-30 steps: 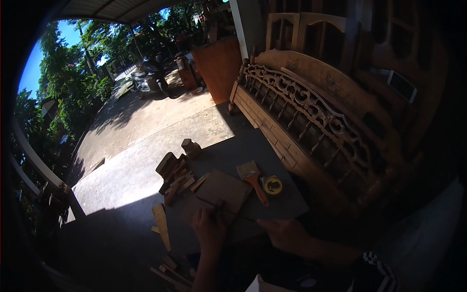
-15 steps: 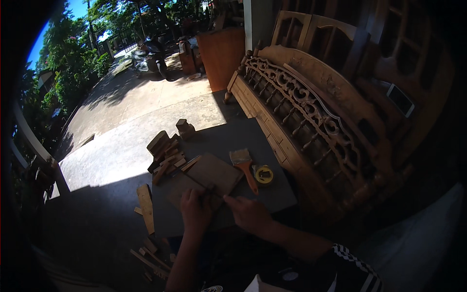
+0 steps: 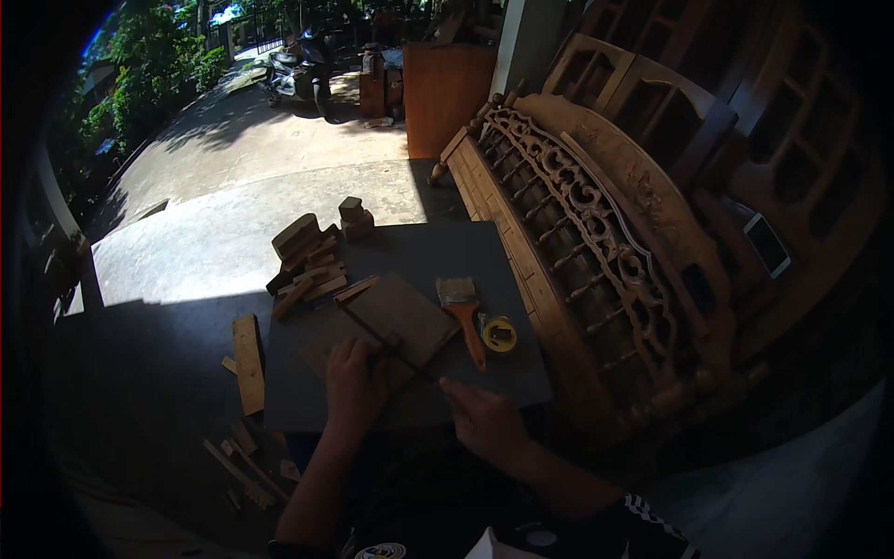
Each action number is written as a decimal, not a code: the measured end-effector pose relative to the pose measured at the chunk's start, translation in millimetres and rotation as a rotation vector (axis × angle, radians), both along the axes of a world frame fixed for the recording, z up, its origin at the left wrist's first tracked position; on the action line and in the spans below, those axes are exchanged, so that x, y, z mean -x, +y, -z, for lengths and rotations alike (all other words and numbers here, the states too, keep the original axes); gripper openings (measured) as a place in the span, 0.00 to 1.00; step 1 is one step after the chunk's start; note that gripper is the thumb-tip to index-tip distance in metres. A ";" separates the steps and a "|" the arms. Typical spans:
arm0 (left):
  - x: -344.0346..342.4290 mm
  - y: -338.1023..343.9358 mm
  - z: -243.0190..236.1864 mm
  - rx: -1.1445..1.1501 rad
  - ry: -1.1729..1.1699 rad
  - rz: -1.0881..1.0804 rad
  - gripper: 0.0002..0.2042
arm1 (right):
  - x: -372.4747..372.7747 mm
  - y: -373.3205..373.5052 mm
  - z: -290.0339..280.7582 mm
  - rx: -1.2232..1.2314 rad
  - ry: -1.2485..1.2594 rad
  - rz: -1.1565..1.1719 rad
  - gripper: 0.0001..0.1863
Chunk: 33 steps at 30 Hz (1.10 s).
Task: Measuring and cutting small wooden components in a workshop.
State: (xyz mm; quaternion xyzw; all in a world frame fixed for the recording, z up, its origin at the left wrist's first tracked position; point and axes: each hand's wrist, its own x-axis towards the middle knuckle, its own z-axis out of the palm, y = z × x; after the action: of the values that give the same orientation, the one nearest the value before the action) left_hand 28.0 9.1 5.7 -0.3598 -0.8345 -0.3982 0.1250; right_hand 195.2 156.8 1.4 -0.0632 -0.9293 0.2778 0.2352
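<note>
My right hand (image 3: 475, 410) grips the near end of a long, thin dark tool (image 3: 368, 331) that lies diagonally across a square wooden board (image 3: 419, 317). My left hand (image 3: 358, 377), fingers bent, holds a small wooden piece (image 3: 391, 341) at the tool's middle, over the board. The board rests on a dark tabletop (image 3: 466, 252). Right of it lie a brush with an orange handle (image 3: 470, 331) and a yellow round item (image 3: 500, 335). Loose wood offcuts (image 3: 307, 275) and a small stack of blocks (image 3: 356, 219) sit along the table's back left.
A carved wooden bed panel (image 3: 587, 224) leans at the right among wooden doors (image 3: 643, 84), with a phone (image 3: 765, 244) there. Wood strips (image 3: 247, 373) lie low at the left. Behind are an orange-brown cabinet (image 3: 447, 102), a parked scooter (image 3: 298, 79) and a post (image 3: 65, 224).
The tool has slid forward and turned more steeply diagonal, and my right hand has moved left toward my left hand. The whole view has shifted, with the table now appearing higher and further left.
</note>
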 end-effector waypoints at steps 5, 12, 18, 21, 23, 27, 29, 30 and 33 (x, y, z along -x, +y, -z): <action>-2.7 5.6 2.8 -0.027 -0.017 0.000 0.08 | 38.6 -3.1 -14.2 -0.045 -0.080 0.022 0.17; -3.0 0.7 1.4 -0.011 -0.004 -0.051 0.08 | -22.7 4.3 -7.6 0.067 0.025 -0.016 0.17; 3.5 0.9 0.9 0.020 -0.010 -0.010 0.08 | -33.6 -0.2 -21.7 0.084 0.017 0.092 0.13; 15.1 -0.9 2.5 0.016 -0.029 -0.034 0.07 | -14.0 12.5 -29.7 0.082 -0.032 0.088 0.12; 21.4 -2.9 2.9 -0.017 -0.048 -0.019 0.07 | -6.1 19.8 -32.3 0.079 -0.048 0.048 0.12; 24.4 -7.2 10.3 -0.021 -0.040 -0.020 0.07 | -5.7 21.9 -40.1 0.201 -0.095 -0.023 0.12; 22.3 -7.0 12.1 -0.014 -0.023 -0.030 0.07 | -11.1 17.2 -32.6 0.324 -0.161 -0.020 0.12; 21.5 -4.5 11.8 -0.014 -0.018 -0.046 0.07 | -13.3 15.1 -29.1 0.323 -0.160 -0.037 0.12; 17.2 0.3 8.1 0.001 0.028 -0.061 0.07 | -17.7 9.5 -21.1 0.341 -0.115 0.001 0.12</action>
State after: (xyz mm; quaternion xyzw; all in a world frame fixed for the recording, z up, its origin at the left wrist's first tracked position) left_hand 10.9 9.4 -2.4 -0.3398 -0.8435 -0.3885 0.1486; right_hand 212.8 166.3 22.5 -0.1184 -0.8805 0.4273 0.1679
